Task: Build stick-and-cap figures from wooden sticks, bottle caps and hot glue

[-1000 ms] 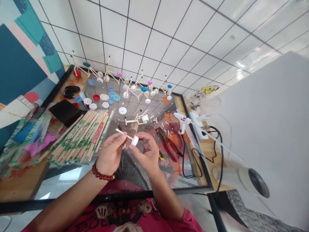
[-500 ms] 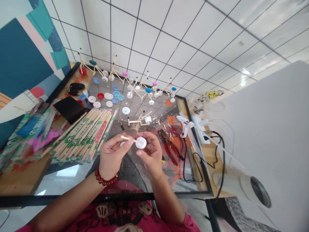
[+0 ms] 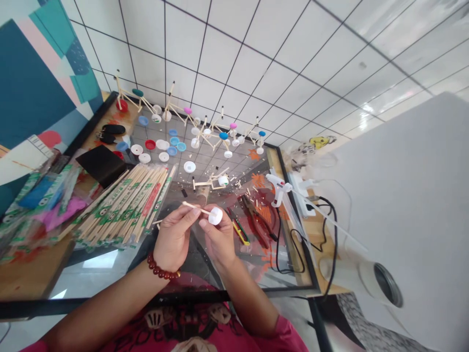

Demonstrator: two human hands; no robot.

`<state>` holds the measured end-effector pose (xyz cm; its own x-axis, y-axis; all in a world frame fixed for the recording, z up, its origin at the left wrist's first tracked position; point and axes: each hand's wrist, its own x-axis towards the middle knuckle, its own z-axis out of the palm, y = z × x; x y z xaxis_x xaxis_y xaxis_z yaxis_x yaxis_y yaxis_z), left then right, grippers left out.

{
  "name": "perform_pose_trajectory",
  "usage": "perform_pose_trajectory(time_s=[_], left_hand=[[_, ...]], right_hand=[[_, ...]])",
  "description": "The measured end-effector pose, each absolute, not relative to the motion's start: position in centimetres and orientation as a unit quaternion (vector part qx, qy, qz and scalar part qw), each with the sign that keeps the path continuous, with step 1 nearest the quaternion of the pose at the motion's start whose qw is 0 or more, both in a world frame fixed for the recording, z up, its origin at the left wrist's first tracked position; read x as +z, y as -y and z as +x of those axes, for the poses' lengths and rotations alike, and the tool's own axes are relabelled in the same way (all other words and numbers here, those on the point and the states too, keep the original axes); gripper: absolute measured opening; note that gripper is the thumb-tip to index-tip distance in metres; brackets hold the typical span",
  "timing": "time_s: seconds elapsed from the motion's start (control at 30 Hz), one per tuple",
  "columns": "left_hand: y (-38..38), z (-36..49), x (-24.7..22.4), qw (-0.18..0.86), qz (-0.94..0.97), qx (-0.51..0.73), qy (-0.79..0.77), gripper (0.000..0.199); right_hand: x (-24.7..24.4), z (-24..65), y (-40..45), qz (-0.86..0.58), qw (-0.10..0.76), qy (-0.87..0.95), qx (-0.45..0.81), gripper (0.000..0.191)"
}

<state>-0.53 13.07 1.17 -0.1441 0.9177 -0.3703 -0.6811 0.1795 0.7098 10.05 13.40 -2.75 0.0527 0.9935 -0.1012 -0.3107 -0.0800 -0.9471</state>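
Note:
My left hand (image 3: 172, 239), with a red bead bracelet at the wrist, pinches a thin wooden stick (image 3: 194, 207) between thumb and fingers. At the stick's right end sits a white bottle cap (image 3: 215, 215). My right hand (image 3: 220, 242) has its thumb and fingers closed near the stick and the lower left of the cap. Beyond my hands, a small stick frame with a white cap (image 3: 223, 180) lies on the glass tabletop.
Wrapped chopsticks (image 3: 122, 205) lie at left. Red-handled pliers (image 3: 258, 220), a yellow cutter (image 3: 240, 232) and a glue gun (image 3: 279, 188) lie at right. Loose caps (image 3: 150, 144) and several stick models (image 3: 223, 136) stand farther back.
The white cap has turned and shows more of its side. My right hand has shifted left and lower on it, uncovering the yellow cutter.

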Motion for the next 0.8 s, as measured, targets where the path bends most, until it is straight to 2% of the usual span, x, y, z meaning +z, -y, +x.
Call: perform_pose_trajectory(time_s=[0.3,0.43,0.5,0.63,0.8], left_hand=[[-13.3,-0.2,0.5,0.694,0.067,0.594,-0.400,0.035],[-13.5,0.0,0.7,0.718,-0.013,0.572,-0.396,0.022],[-13.6,0.0,1.2,0.733,-0.063,0.547,-0.400,0.014],[-14.1,-0.2,2.5,0.750,-0.146,0.498,-0.409,0.016],[-14.5,-0.4,3.0,0.752,-0.183,0.483,-0.410,0.020]], right_hand=[[-4.0,10.0,-13.5,-0.475,0.543,0.388,0.573,0.046],[-3.8,10.1,-13.5,-0.481,0.542,0.404,0.559,0.041],[-3.5,10.4,-13.5,-0.482,0.535,0.420,0.553,0.045],[-2.9,11.2,-13.5,-0.476,0.558,0.484,0.478,0.059],[-2.6,12.2,-13.8,-0.449,0.581,0.566,0.376,0.047]])
